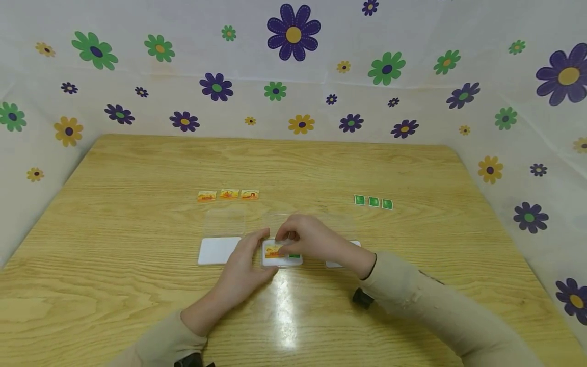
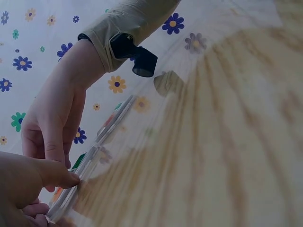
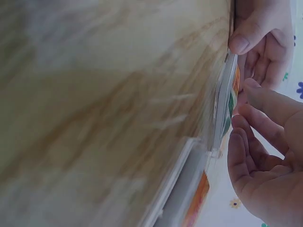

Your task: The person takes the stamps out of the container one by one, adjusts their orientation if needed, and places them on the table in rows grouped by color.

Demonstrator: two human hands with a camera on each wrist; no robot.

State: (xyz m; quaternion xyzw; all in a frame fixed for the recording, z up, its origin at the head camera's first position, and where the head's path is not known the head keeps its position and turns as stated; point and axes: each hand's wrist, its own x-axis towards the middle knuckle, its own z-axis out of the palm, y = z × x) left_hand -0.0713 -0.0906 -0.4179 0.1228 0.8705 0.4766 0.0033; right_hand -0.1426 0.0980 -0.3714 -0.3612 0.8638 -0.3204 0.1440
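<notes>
My left hand [image 1: 245, 272] grips the middle case [image 1: 282, 263], a small clear plastic box with a white insert and its lid laid back. The thumb is at the front edge, the fingers at the far edge. An orange picture card [image 1: 273, 251] and a green card [image 1: 294, 256] lie side by side in it. Over this case bends my right hand [image 1: 309, 237]. Its thumb and fingertips come right down to the cards, and a gap shows between thumb and index finger in the right wrist view. Part of the green card is hidden under that hand.
To the left lies another case [image 1: 217, 251] with a bare white insert. A third case [image 1: 355, 246] sits partly under my right forearm. Farther back are three orange cards [image 1: 229, 193] in a row and three green cards [image 1: 373, 202]. A flowered cloth [image 1: 321, 102] encloses the wooden table [image 1: 137, 306].
</notes>
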